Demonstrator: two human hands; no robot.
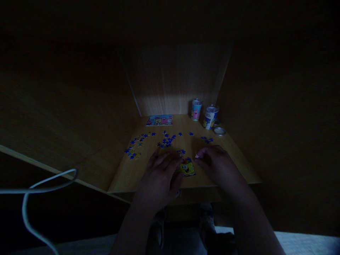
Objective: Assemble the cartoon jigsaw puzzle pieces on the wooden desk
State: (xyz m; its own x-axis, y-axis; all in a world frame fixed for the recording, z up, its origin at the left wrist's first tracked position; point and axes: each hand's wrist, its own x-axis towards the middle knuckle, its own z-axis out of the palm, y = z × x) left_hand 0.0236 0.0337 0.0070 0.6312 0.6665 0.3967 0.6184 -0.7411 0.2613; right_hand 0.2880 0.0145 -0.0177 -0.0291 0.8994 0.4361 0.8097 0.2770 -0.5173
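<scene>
The scene is very dark. A small yellow patch of joined puzzle pieces [187, 169] lies near the front edge of a wooden desk [127, 173]. My left hand [160, 177] rests flat on the desk just left of the patch, fingers stretched forward and touching its edge. My right hand [216, 163] sits to the right of the patch, fingers curled with the fingertips pinched together near it; what they hold is too small to name. Several loose blue puzzle pieces [166, 140] lie scattered beyond both hands.
A picture card [159, 120] lies at the back left of the desk. Two small printed tins [196, 109] [210, 117] stand at the back right, a round lid [219, 131] beside them. Wooden panels wall the desk in. A white cable [34, 191] hangs at the left.
</scene>
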